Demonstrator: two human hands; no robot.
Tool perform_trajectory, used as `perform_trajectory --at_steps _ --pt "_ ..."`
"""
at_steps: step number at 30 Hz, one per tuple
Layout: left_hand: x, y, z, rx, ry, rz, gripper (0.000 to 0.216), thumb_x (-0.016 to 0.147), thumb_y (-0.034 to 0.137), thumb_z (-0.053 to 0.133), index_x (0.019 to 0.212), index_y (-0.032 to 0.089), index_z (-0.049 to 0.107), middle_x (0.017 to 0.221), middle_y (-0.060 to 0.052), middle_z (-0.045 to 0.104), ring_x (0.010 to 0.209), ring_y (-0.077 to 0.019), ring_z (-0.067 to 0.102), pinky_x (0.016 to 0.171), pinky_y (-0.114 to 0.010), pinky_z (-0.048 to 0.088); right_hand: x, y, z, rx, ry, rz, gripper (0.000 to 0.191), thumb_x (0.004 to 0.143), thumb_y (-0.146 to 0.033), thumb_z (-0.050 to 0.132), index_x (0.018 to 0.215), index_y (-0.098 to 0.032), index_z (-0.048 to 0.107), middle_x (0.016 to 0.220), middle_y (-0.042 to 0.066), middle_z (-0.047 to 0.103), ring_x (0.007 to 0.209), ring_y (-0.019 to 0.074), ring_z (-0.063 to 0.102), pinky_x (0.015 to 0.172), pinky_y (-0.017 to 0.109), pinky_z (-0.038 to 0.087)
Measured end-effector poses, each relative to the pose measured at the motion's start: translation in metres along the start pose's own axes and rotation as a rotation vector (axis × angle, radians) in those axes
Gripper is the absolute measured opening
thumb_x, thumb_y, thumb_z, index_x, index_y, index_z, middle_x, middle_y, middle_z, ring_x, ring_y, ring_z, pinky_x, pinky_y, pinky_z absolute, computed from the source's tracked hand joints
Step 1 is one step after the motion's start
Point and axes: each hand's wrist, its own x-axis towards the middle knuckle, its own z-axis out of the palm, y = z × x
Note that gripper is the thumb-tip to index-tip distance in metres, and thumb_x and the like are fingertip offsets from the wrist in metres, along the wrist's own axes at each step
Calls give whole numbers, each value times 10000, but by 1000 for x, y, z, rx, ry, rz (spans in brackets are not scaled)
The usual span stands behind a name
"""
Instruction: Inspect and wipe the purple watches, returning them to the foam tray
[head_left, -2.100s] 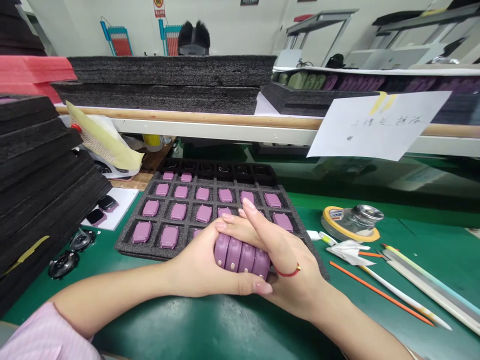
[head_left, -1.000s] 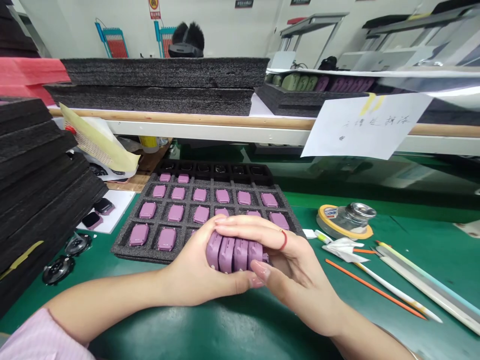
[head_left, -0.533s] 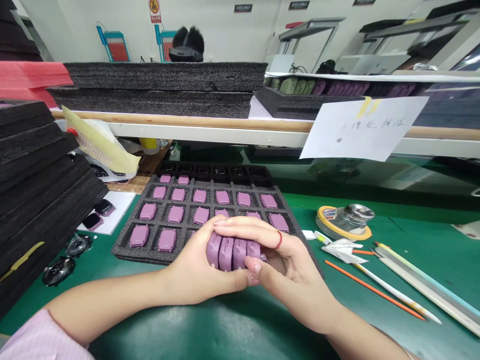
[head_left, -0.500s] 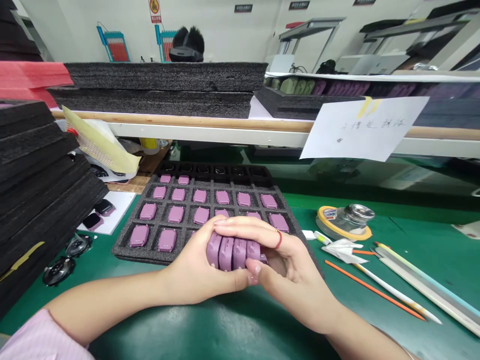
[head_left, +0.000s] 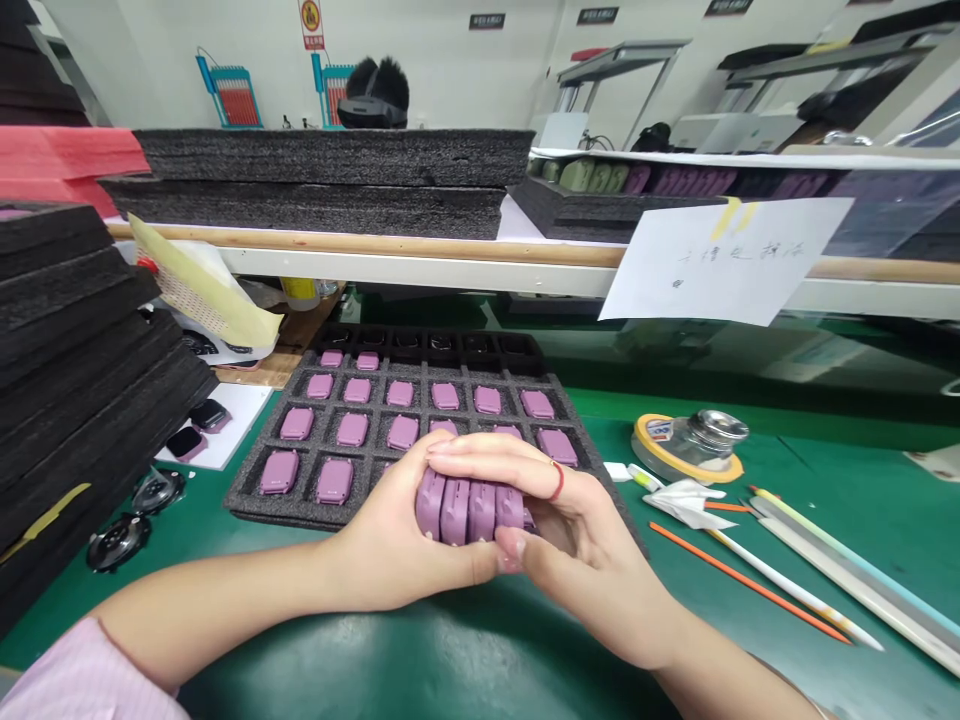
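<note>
Left hand (head_left: 394,540) and right hand (head_left: 585,550) close around four mauve cases (head_left: 469,510): stiff, light-looking, smooth; grip by the edges. Foam tray (head_left: 251,490) at 12 o'clock.

The purple device cases (head_left: 465,510) are partly hidden by the left hand (head_left: 397,530) and right hand (head_left: 592,560), which also cover the front compartments of the foam tray (head_left: 251,497). The handwritten notice (head_left: 724,260) is too blurred to read. The pink sleeve (head_left: 82,672) is cut off by the lower edge of the view.
</note>
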Motion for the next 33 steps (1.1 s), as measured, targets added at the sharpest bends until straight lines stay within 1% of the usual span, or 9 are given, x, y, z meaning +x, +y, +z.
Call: perform_trajectory --at_steps 3,7,9,12,16,20,25,28,33 --pt "-1 -5 -1 -51 -19 35 511 781 241 805 1228 237 558 1261 -64 669 1203 -253 641 1042 -389 512 -3 -1 -3 -37 -1 -4 469 887 -181 679 1323 -346 639 1347 28 669 1301 240 604 1144 429 482" --pt "-1 -11 -2 -138 -119 119 607 752 158 834 1241 233 482 1222 -78 714 1173 -240 676 1057 -398 511 -8 -9 -20 -79 -200 55 876 903 -153 686 1591 -419 213 1597 38 434 1416 232 503 1139 413 488" --pt "-1 -12 -2 -122 -133 169 613 733 140 852 1206 235 474 1200 -80 732 1158 -240 692 1058 -396 515 -6 -12 -30 -72 -254 62 992 868 -253 764 1607 -421 124 1622 46 392 1456 261 448 1153 443 470" --pt "1 -12 -2 -69 -104 214 566 759 125 825 1181 237 465 1187 -85 743 1158 -248 700 1041 -397 530 1 -9 -39 36 -33 88 807 869 -494 736 1555 -396 323 1515 58 536 1376 278 547 1129 451 499" --pt "3 -14 -3 -11 -81 342 551 758 65 787 1183 225 474 1179 -97 749 1214 -267 674 1040 -385 538 12 3 -36 194 349 238 367 996 -507 526 1289 -303 613 1173 54 738 1089 207 723 1007 382 585" --pt "4 -16 -4 -10 -85 424 511 778 51 763 1175 219 490 1188 -98 739 1167 -237 701 1028 -356 555 11 10 -29 278 219 332 476 957 -621 527 1279 -279 604 1141 62 733 994 201 743 912 350 616" --pt "5 -16 -4 53 -67 444 483 791 78 762 1154 237 487 1192 -68 726 1158 -229 705 1008 -342 570 1 11 -23 228 -87 452 685 912 -739 484 1439 -302 486 1198 69 730 1169 259 692 1024 422 558" --pt "5 -18 -5 16 -60 440 474 799 101 776 1148 232 483 1207 -85 721 1178 -248 694 1022 -372 567 -2 8 -22 28 -116 316 773 879 -743 537 1504 -311 397 1302 95 683 1236 295 655 1021 472 564" --pt "2 -27 -7 -30 -74 424 666 780 274 850 1309 259 446 1279 -111 710 1232 -289 660 1085 -446 516 -3 -2 -16 -622 76 -219 821 704 -492 879 1391 -263 493 1552 145 428 1463 346 411 1203 511 401"
